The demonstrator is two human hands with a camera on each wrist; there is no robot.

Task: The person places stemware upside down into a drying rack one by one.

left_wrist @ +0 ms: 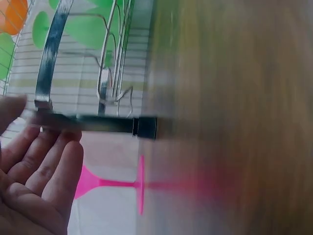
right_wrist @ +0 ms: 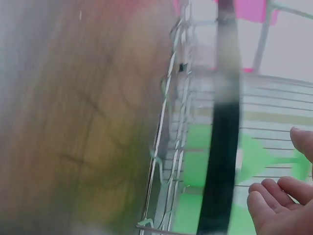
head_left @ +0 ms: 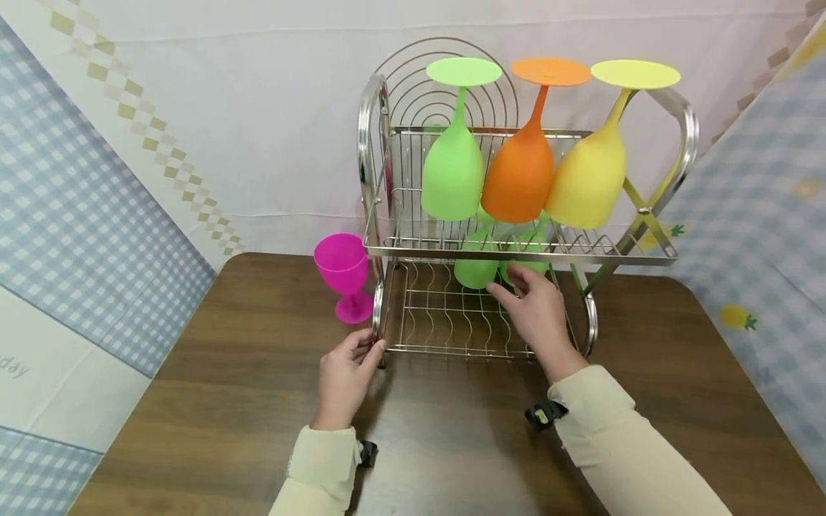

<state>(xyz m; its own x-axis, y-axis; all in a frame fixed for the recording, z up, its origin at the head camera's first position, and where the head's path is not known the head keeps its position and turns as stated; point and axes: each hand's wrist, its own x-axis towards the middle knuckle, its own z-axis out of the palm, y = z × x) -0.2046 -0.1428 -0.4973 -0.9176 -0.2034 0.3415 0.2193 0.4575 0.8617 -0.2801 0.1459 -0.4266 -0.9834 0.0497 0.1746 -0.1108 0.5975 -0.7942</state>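
A two-tier metal dish rack (head_left: 426, 252) stands on the table. My left hand (head_left: 347, 374) holds the rack's front left leg low down, and in the left wrist view the fingers (left_wrist: 58, 169) lie against that leg. Reaching in under the upper tier, my right hand (head_left: 537, 315) has its thumb and fingers apart, with nothing between them. Just beyond it, two green goblets (head_left: 474, 272) stand upside down on the lower tier. In the right wrist view, a green goblet (right_wrist: 252, 156) appears behind a dark metal bar, close to the fingertips. A pink goblet (head_left: 342, 265) stands upright left of the rack.
Upside down on the upper tier are a light green goblet (head_left: 453, 175), an orange goblet (head_left: 519, 179) and a yellow goblet (head_left: 589, 179). A round wire piece (head_left: 445, 43) rises behind them. Patterned cloth (head_left: 258, 107) hangs behind the wooden table (head_left: 245, 430).
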